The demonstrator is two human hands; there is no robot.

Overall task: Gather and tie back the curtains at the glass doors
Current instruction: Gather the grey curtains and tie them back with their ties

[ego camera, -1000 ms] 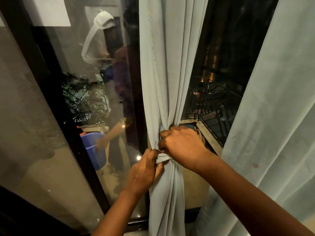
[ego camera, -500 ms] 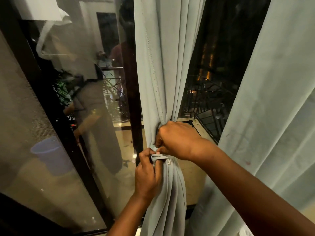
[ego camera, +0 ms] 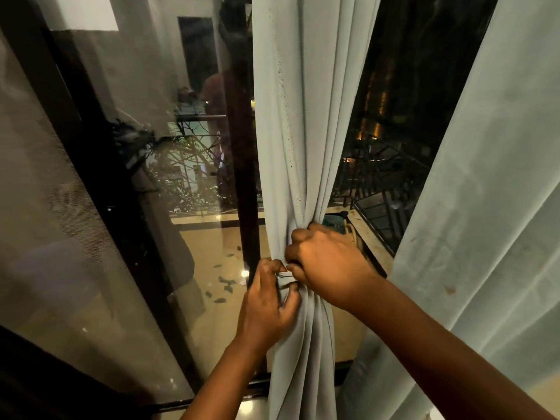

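Pale-grey gathered curtain (ego camera: pixel 298 147) pinched by left hand (ego camera: pixel 266 310) and right hand (ego camera: pixel 328 262).

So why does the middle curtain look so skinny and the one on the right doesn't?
The pale grey middle curtain is bunched into a narrow bundle; the pale grey right curtain hangs wide and loose. The left hand and right hand grip the middle one at its pinched waist; nothing holds the right one. Both are the same light fabric.

Two bare forearms, no sleeves, watch or rings visible on the left hand (ego camera: pixel 266 310) or right hand (ego camera: pixel 330 265).
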